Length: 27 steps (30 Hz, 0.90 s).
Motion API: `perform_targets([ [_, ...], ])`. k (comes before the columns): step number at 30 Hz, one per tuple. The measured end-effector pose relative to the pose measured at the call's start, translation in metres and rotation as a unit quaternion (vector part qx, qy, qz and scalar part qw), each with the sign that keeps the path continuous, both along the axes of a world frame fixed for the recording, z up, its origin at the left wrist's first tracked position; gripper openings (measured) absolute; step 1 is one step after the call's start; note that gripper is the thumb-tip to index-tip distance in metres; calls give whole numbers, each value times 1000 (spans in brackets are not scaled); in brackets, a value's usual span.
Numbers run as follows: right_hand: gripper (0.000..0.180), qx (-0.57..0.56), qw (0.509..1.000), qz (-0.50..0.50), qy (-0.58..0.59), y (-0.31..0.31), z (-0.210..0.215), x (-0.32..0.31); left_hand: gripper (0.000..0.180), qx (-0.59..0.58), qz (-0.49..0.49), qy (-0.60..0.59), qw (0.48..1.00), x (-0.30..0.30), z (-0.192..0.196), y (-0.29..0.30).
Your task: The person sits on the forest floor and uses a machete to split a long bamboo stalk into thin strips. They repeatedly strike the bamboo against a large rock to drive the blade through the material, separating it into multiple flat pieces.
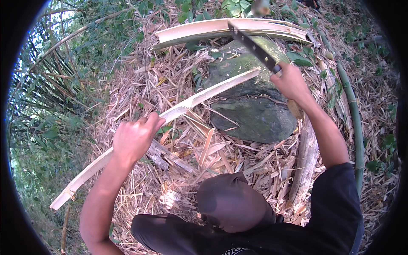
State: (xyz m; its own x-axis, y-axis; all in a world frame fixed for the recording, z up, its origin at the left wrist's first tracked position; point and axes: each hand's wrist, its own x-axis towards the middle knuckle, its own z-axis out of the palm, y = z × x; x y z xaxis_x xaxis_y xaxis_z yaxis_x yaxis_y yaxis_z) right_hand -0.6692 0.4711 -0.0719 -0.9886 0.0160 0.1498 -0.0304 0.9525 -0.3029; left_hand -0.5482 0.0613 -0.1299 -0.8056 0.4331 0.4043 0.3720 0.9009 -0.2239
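My left hand [135, 137] is closed around the middle of a long pale split bamboo strip [219, 89]. The strip slants from the lower left up to the right, its far end over a mossy dark stone [255, 117]. In my right hand [291, 84], the fingers are wrapped round the handle of a big knife [254, 46] with a dark blade that has a row of light spots or holes. Its blade points up and to the left, above the stone and apart from the strip. Behind the stone lie wider split bamboo pieces [233, 29], pale inner side showing.
Dry bamboo leaves and shavings [178, 146] cover the ground around the stone. A weathered log [304, 159] lies at the right, with a long green bamboo pole [353, 114] beyond it. Green undergrowth [51, 114] fills the left side. My bent knee [231, 202] is close in front.
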Motion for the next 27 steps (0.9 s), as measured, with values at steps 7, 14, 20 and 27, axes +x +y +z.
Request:
perform_targets([
  [7, 27, 85, 995, 8, 57, 12, -35, -10, 33, 32, -10, -6, 999, -7, -5, -1],
  [14, 29, -71, 995, -4, 72, -22, -3, 16, 32, 10, -21, 26, 999, -3, -17, -9],
  [20, 27, 24, 997, 29, 60, 3, -18, 0, 32, 3, -34, 43, 999, -5, -18, -7],
  [27, 27, 123, 990, 25, 72, 4, -42, -8, 32, 4, -26, 21, 999, -6, -21, -8],
])
